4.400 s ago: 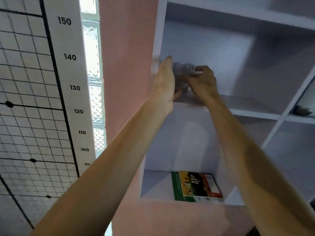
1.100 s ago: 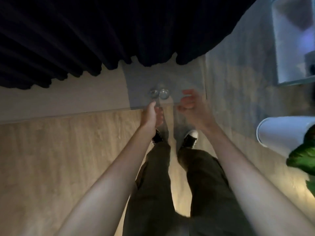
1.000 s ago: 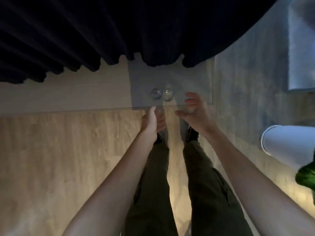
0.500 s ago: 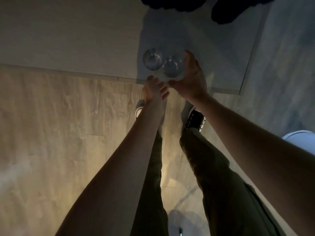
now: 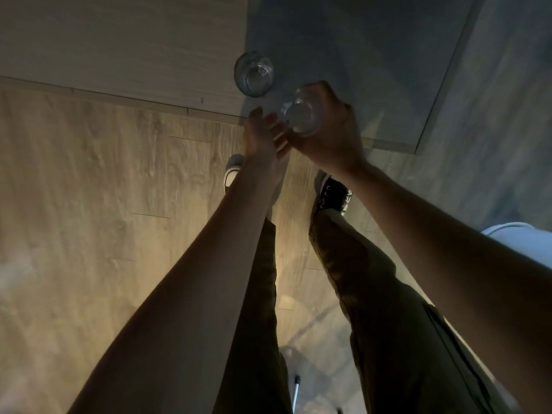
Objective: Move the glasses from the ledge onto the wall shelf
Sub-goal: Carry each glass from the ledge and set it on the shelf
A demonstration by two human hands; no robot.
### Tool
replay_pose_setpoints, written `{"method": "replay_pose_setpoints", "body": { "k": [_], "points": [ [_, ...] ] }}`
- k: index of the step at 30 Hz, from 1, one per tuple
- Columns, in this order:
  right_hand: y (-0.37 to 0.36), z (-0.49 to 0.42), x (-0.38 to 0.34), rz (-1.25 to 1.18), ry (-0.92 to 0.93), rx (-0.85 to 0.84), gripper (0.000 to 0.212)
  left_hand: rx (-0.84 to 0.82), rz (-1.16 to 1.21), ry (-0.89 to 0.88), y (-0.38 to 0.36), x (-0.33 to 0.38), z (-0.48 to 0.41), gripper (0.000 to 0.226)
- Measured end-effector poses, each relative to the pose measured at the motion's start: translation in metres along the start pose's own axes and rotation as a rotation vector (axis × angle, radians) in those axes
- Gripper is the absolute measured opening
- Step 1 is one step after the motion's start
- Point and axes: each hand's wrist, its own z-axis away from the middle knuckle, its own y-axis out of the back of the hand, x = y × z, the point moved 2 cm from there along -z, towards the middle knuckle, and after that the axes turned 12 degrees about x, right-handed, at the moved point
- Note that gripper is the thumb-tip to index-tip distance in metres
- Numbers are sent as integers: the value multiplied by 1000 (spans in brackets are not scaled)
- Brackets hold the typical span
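Clear round drinking glass, seen from above, lifted off the low grey ledge and gripped in the right hand; fingers curled round the far wall, thumb at the near side, so that the rim stays level and nothing slips. Second clear glass standing alone on the ledge at 11 o'clock from the first, just beside it, not touching. Left hand at 9 o'clock from the held glass, fingers loosely spread and holding nothing, probably ready to steady it or to take the other one. Wall shelf not visible here; carrying step only begun.
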Motion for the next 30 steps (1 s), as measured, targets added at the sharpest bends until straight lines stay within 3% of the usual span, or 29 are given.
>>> {"method": "replay_pose_setpoints", "body": {
  "k": [8,14,22,30],
  "points": [
    [56,48,-71,1,212,-130,57,-97,209,96,31,3,75,51],
    [101,81,-176,59,359,-344,67,-13,364,35,101,35,179,51],
    [120,159,-346,31,658,-530,53,78,620,-140,248,54,320,34],
    [66,303,-489,40,963,-702,58,143,871,-302,442,33,389,33]
  ]
}}
